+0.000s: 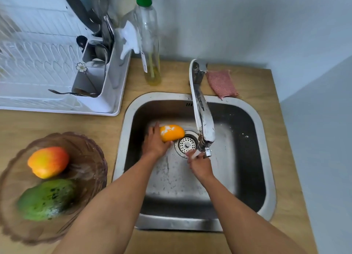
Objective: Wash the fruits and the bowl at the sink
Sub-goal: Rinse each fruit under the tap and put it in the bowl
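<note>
My left hand [154, 143] holds a yellow-orange mango [172, 132] with white suds on it, low in the steel sink [266, 131] just left of the drain [187, 144]. My right hand [200, 163] is under the faucet [202, 112] spout, where water runs over its fingers; it holds nothing that I can see. On the counter to the left stands a brown glass bowl [89, 150] with a red-yellow mango [48, 161] and a green mango [46, 199] inside.
A white dish rack [62, 66] with utensils fills the back left. A clear bottle with a green cap [148, 36] stands behind the sink. A pink cloth [222, 83] lies right of the faucet base. Walls close off the back and right of the wooden counter [22, 124].
</note>
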`<state>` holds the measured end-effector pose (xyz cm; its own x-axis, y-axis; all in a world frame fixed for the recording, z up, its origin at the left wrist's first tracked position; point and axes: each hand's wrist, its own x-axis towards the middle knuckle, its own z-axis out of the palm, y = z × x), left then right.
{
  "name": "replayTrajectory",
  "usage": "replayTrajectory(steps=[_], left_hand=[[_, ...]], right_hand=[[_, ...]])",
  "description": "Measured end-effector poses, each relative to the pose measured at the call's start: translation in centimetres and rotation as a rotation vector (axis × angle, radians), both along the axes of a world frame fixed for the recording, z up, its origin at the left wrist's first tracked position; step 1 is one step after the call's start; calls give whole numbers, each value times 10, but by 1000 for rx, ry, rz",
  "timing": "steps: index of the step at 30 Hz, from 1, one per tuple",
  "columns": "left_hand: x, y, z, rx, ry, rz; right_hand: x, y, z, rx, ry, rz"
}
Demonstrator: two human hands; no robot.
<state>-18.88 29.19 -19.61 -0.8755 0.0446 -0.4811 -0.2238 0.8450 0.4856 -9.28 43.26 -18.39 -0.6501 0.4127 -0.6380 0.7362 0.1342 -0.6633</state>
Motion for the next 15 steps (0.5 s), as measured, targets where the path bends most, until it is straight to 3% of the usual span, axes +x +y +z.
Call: replayTrajectory(steps=[5,12,15], left_hand=[[14,1,0,11,-46,27],[51,4,5,139,-29,-116],[61,9,12,163,-29,-183]], right_hand=[[5,7,8,-39,-7,-8],[12,16,9,39,-24,-31],[21,20,9,-40,-16,-79]])
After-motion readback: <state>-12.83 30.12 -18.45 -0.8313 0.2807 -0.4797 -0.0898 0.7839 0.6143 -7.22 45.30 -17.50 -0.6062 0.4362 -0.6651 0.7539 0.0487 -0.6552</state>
